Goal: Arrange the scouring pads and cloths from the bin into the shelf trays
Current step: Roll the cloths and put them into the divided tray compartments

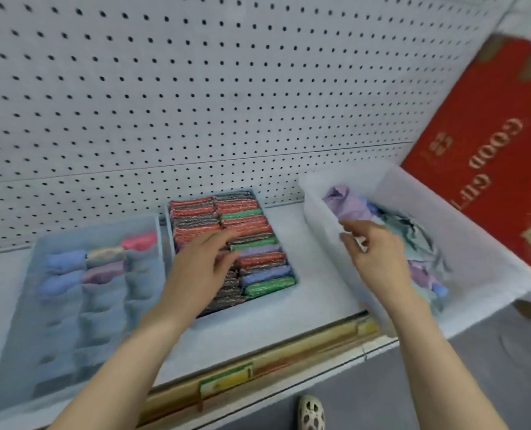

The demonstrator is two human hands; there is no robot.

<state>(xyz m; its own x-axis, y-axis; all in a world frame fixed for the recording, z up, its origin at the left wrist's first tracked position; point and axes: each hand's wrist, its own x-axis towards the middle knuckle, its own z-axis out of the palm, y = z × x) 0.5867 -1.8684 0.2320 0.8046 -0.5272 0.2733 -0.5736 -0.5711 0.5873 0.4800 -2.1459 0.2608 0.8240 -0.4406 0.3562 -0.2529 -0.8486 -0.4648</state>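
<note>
One view only, a wide-angle camera worn on the person's head. It looked forward and steeply down from above the shelf [313, 243], facing the pegboard wall [196, 88] behind it. It sat close: both forearms ran in from the bottom edge, with the left hand [202, 259] and right hand [372, 252] near the middle. The picture was tilted, so the shelf edge climbed toward the right. Straight lines bowed at the borders. Floor and a shoe [312, 414] showed at the bottom.
</note>
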